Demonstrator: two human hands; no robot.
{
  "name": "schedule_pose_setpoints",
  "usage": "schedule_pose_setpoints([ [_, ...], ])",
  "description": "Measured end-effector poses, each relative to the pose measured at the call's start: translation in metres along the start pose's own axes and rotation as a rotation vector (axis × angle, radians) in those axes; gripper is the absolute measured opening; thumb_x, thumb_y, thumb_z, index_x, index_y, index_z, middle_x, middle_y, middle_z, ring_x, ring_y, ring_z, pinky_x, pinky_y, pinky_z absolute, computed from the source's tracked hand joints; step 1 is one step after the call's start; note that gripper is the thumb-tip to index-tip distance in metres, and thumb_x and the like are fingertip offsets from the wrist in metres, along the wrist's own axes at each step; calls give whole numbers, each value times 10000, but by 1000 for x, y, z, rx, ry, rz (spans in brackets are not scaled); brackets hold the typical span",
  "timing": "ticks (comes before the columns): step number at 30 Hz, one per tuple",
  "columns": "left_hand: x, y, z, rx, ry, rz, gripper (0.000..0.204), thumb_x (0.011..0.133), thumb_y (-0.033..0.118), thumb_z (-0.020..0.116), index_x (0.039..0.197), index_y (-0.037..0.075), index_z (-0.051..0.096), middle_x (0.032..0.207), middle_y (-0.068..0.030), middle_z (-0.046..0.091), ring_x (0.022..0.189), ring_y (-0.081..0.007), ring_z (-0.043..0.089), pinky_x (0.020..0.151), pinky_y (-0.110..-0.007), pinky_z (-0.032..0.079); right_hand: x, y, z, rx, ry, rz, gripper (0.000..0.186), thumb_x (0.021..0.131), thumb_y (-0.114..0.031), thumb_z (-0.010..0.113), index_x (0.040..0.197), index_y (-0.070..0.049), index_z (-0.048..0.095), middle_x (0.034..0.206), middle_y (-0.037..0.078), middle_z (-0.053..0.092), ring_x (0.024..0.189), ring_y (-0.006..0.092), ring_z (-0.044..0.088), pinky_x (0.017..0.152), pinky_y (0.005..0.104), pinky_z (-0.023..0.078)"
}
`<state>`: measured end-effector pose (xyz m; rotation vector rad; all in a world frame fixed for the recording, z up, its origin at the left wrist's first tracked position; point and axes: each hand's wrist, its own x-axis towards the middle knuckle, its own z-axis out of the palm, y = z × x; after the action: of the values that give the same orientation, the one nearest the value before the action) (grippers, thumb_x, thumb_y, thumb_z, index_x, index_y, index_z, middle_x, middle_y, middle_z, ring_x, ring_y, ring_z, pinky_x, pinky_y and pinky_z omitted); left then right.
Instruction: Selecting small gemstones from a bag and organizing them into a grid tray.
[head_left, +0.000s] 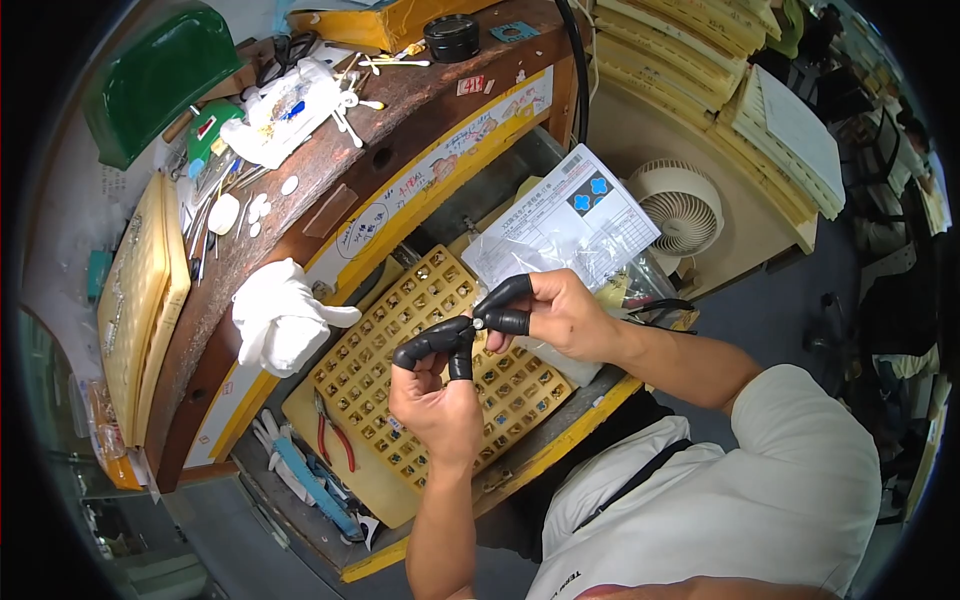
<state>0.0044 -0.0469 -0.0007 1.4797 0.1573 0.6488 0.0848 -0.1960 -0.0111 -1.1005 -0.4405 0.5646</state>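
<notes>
The left hand and right hand, thumbs and forefingers in black covers, meet and pinch a small shiny piece between them. Beneath, mostly toward seven o'clock, a yellow tray bears many filled compartments; only this piece appears under work, and which others are finished cannot be told. Red-handled pliers lie at eight o'clock, a printed sheet at one, a fan beyond at two.

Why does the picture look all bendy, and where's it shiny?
Head view: the fisheye lens curves the stacked trays near the rim and leaves black corners; also head view: glare streaks the clear plastic, and the tiny held piece glints.
</notes>
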Motion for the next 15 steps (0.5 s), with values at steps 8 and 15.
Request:
schedule_pose_setpoints([
  [8,-1,-7,-4,-3,-56,59,210,832,-181,596,996,-55,559,1072,-187,676,1052,-261,668,944,-346,524,1,-2,-2,38,-53,179,175,963,-82,575,1069,51,617,867,133,693,801,185,695,738,295,567],
  [15,-4,-4,0,30,-47,80,182,841,-180,589,963,-50,549,1070,-195,677,1049,-271,671,938,-353,530,0,5,-5,134,-73,202,178,974,-105,580,1064,45,610,871,142,687,786,194,695,717,300,567],
])
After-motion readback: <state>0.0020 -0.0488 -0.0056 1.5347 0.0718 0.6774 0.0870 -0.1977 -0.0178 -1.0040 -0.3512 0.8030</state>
